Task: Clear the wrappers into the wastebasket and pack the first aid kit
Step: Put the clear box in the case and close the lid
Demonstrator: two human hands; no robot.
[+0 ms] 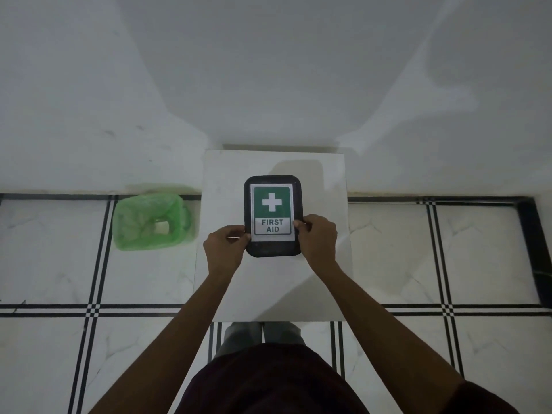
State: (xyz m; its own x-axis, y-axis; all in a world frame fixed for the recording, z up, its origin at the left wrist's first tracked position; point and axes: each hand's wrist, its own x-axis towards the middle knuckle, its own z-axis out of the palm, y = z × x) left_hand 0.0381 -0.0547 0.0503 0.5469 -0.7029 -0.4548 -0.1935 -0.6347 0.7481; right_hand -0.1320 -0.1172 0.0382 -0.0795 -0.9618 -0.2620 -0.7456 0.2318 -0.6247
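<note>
Gripping the first aid kit [272, 215] at frame centre, your left hand [225, 248] and right hand [317, 237] should press its lid evenly.

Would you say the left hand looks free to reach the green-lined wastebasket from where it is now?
Probably yes: the left hand grips the first aid kit, but nothing lies between it and the wastebasket on the floor beside the table.

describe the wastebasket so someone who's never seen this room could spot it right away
Start at the small white table standing against the wall, where both hands hold the black first aid kit. Look down at the tiled floor on the person's left side of that table, right by the wall. The wastebasket stands there, lined with a translucent green bag, the only bright green thing on the floor.
</note>
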